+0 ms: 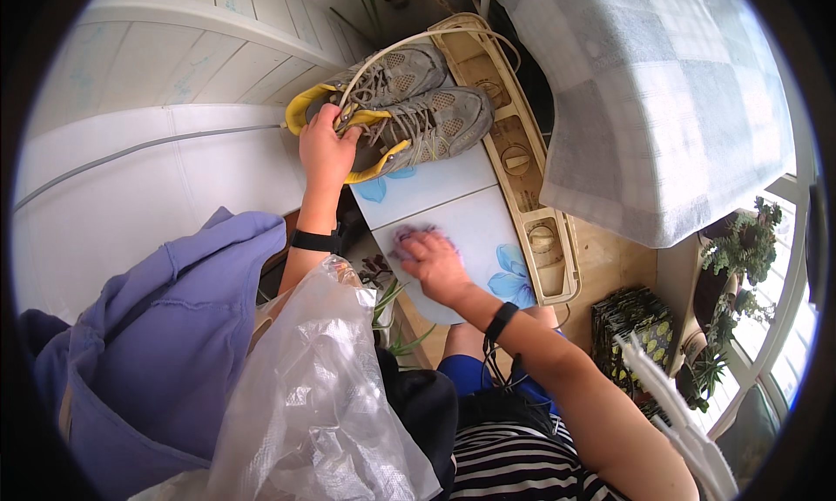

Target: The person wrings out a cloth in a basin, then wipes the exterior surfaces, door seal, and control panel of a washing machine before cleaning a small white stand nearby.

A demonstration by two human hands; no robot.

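My left hand [328,149] grips the heel collars of a pair of worn grey trainers with yellow lining. The nearer trainer [450,119] and the farther trainer [408,73] lie side by side, toes to the right, over the far part of a white lid [450,213] with blue flowers. This appears to be the top of a twin-tub washing machine. On the lid's nearer half, my right hand [434,266] presses a crumpled purplish cloth [406,238]. Both hand and cloth are blurred, and the fingers partly cover the cloth.
Along the lid's right side runs a yellowed control panel [522,168] with several knobs. A pale hose [398,43] arches over the trainers. Checked fabric [646,109] hangs at right. Purple clothing [170,318] and a clear plastic bag [320,383] hang at left. Potted plants [712,337] stand by the window.
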